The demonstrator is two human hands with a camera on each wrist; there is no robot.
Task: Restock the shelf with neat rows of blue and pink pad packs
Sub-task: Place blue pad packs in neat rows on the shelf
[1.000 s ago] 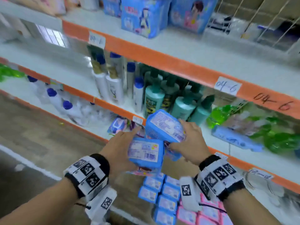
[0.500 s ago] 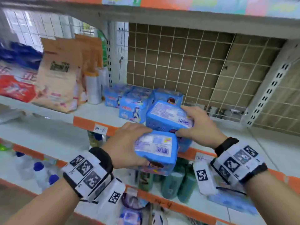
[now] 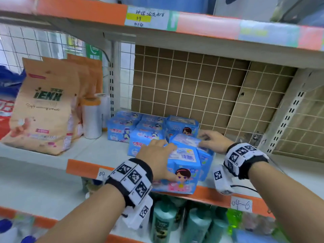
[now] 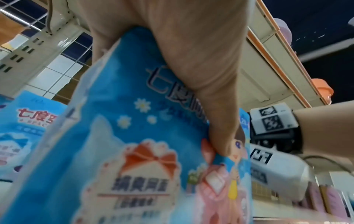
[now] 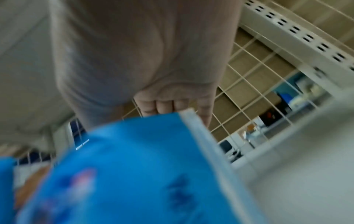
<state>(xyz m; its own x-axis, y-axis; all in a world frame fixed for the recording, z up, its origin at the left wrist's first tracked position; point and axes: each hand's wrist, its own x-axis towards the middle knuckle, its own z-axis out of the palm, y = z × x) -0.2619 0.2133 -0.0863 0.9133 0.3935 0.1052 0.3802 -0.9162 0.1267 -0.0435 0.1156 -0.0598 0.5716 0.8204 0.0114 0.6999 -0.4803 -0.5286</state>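
Two blue pad packs stand at the front lip of the white shelf (image 3: 98, 151). My left hand (image 3: 157, 158) grips the front blue pad pack (image 3: 184, 174), thumb pressed on its printed face (image 4: 134, 136). Behind it, my right hand (image 3: 210, 139) holds the rear blue pad pack (image 3: 187, 140) by its top, fingers curled over the far edge (image 5: 134, 174). Several more blue packs (image 3: 121, 128) sit in rows toward the back left of the shelf.
Brown paper bags (image 3: 45, 109) and white rolls (image 3: 92, 118) stand left of the packs. A wire grid with cardboard (image 3: 201, 92) backs the shelf. Bare shelf lies to the right (image 3: 289, 171). Green bottles (image 3: 163, 223) fill the shelf below; an orange-edged shelf (image 3: 80, 11) hangs overhead.
Both hands have carried the two blue packs up from below the shelves and set them down at the shelf's front edge, right of the stocked rows.
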